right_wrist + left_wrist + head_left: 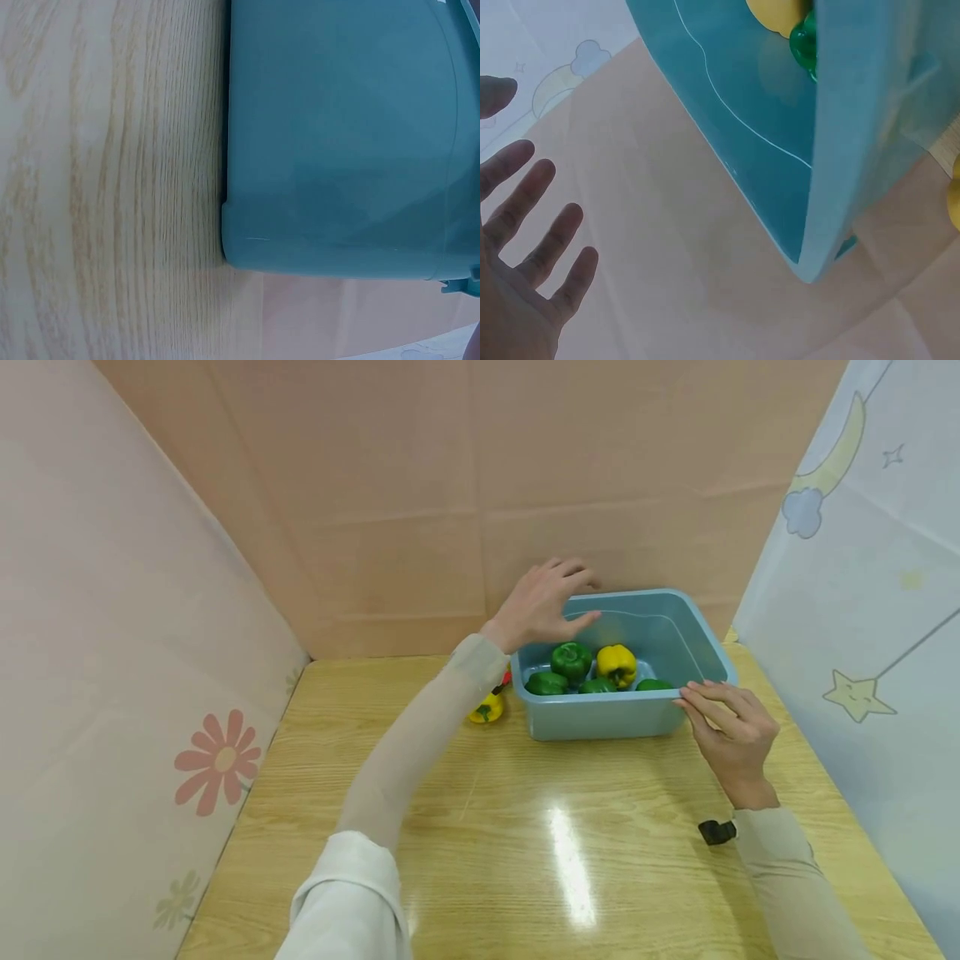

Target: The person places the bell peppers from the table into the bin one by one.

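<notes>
A blue plastic basin (607,717) stands towards the back right of the table. Inside it lie several green bell peppers (572,662) and a yellow bell pepper (617,665). My left hand (542,603) is over the basin's back left corner, its fingers spread and holding nothing; the left wrist view shows the same spread fingers (544,255) apart from the rim. At the front right corner my right hand (733,725) pinches the basin's rim. In the right wrist view the basin's outer wall (337,150) fills much of the picture, with the hand almost out of sight.
Left of the basin, another yellow bell pepper (487,708) lies on the wooden table (480,827), partly hidden by my left forearm. A bit of something red (507,677) shows beside it. Cloth-covered walls (360,527) enclose the table at the back and both sides.
</notes>
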The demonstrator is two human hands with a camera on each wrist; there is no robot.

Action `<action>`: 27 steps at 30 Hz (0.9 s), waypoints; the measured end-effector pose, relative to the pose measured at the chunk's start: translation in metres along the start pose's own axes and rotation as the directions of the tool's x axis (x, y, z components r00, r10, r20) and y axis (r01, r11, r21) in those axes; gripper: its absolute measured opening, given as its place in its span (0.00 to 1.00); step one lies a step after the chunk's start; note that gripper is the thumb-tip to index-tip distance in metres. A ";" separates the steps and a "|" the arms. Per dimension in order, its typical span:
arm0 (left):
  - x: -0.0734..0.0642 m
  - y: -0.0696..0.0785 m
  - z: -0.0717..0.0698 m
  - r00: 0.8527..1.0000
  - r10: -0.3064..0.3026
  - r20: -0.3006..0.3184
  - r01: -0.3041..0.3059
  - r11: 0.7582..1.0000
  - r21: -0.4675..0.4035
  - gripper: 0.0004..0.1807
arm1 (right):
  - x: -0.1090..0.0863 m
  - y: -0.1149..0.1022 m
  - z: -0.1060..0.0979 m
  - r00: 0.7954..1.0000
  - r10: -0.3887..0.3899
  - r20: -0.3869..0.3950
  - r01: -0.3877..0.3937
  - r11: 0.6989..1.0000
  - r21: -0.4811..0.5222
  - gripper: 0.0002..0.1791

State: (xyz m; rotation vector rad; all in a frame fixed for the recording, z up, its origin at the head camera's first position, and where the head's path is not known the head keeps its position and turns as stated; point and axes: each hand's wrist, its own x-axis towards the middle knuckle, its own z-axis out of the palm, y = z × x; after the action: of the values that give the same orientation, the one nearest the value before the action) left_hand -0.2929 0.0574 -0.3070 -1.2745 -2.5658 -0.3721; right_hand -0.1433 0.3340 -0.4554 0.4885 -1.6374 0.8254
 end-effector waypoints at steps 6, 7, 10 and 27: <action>-0.005 -0.003 0.000 1.000 0.004 -0.014 -0.004 1.000 -0.005 0.23 | 0.003 -0.003 -0.001 1.000 -0.003 -0.017 0.003 1.000 -0.003 0.14; -0.006 -0.003 0.000 1.000 0.004 -0.020 -0.004 1.000 -0.011 0.23 | 0.003 -0.003 -0.001 1.000 -0.004 -0.019 0.004 1.000 -0.003 0.14; -0.010 -0.004 0.000 0.999 0.006 -0.035 -0.007 1.000 -0.031 0.24 | 0.003 -0.003 -0.001 1.000 -0.005 -0.017 0.005 1.000 0.000 0.14; -0.029 -0.007 0.013 0.999 -0.011 -0.032 0.011 1.000 0.002 0.24 | 0.005 -0.002 -0.001 1.000 -0.007 -0.025 0.007 1.000 0.000 0.15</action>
State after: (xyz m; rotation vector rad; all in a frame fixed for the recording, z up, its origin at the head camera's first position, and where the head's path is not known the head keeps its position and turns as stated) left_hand -0.2828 0.0358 -0.3299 -1.2438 -2.5467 -0.3895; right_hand -0.1422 0.3345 -0.4500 0.4816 -1.6118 0.8235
